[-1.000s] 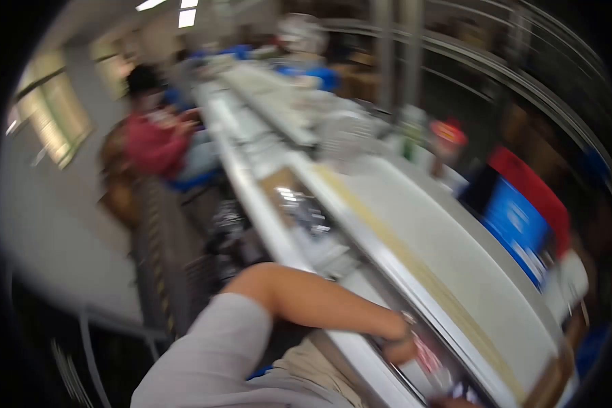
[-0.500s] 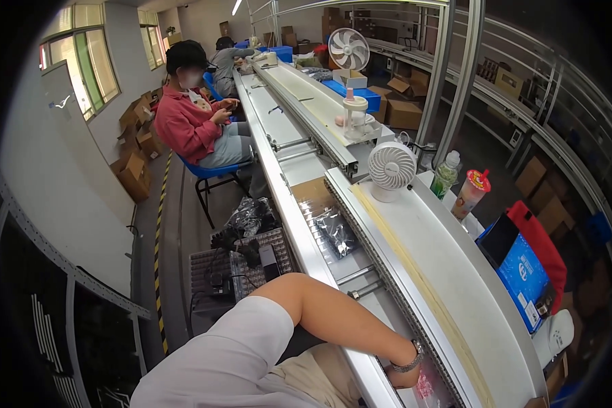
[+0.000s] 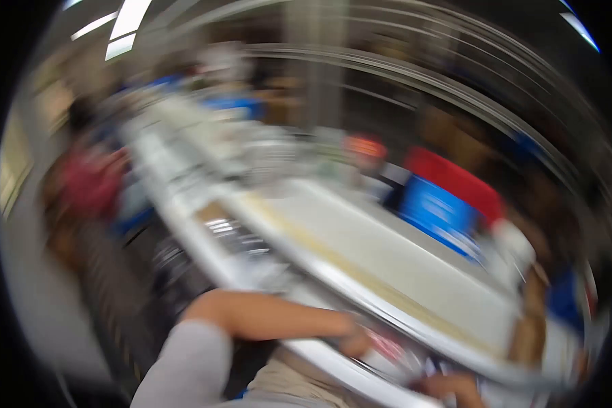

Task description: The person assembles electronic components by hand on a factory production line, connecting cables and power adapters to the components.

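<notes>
Motion smears the whole head view. From the lower left my left arm, in a pale grey sleeve, reaches over the bench's near metal rail [image 3: 319, 353]. My left hand [image 3: 353, 342], with a band at its wrist, is down in the trough behind that rail. Its fingers are blurred and partly hidden. Close beside it in the trough lies a pink and white item [image 3: 386, 345], too smeared to name. At the lower edge, farther right, my right hand [image 3: 452, 387] shows as a blurred shape over the trough. What it touches cannot be made out.
Beyond the trough runs a long white worktop [image 3: 367, 245] with a yellowish strip. A white fan [image 3: 272, 153] stands at its far end. Behind its edge are a blue package [image 3: 438, 211] and a red item [image 3: 455, 180]. A person in red [image 3: 92, 180] sits at the far left.
The view has swung to the right, so the bench and the seated person now lie farther left. My right hand has come into view. My left hand stays in the trough beside the pink item.
</notes>
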Tool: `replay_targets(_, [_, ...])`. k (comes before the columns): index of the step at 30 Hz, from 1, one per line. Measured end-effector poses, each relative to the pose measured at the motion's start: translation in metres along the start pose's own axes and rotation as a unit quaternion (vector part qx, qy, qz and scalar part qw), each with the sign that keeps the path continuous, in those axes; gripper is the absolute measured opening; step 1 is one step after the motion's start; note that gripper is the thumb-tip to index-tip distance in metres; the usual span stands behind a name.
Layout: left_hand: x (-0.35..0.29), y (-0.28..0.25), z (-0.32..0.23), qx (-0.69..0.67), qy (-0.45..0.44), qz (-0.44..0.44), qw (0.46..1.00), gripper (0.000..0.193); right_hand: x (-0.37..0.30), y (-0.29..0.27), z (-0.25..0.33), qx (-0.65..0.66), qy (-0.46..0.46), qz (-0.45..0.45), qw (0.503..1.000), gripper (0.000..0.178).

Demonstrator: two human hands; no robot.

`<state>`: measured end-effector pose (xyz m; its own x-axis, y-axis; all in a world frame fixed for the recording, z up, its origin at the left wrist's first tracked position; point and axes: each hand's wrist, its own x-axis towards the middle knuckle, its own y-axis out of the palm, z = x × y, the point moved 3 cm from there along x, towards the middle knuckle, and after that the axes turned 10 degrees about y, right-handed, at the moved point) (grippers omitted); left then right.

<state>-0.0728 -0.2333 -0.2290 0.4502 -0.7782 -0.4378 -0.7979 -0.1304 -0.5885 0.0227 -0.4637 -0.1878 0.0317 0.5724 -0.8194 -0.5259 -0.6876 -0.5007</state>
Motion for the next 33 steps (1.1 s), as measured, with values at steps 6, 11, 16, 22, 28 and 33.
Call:
replay_targets(6, [-0.071,-0.009,-0.012,-0.040,-0.094,0.003,0.995,0.030,0.060,-0.066,-0.005,-0.021,-0.059,0.030,0.998,0.025])
replay_targets(11, [-0.032,-0.057,-0.031,-0.063,-0.071,0.036,0.995,0.029,0.041,-0.044,-0.030,-0.023,-0.062,0.006,0.998,0.024])
replay_targets(16, [-0.042,-0.039,-0.022,-0.078,-0.090,0.049,0.992,0.030,0.032,-0.051,-0.020,-0.056,-0.045,0.015,0.997,0.024])
replay_targets(22, [-0.035,-0.007,0.008,-0.065,-0.059,0.030,0.996,0.036,0.036,-0.039,-0.014,-0.022,-0.112,-0.019,0.993,0.022])
replay_targets(28, [-0.041,-0.042,-0.039,-0.056,-0.087,0.039,0.994,0.029,0.044,-0.043,-0.019,-0.029,-0.101,-0.004,0.994,0.020])
replay_targets(33, [-0.042,-0.046,-0.032,-0.066,-0.078,0.014,0.995,0.029,0.045,-0.044,-0.026,-0.037,-0.060,-0.001,0.998,0.018])
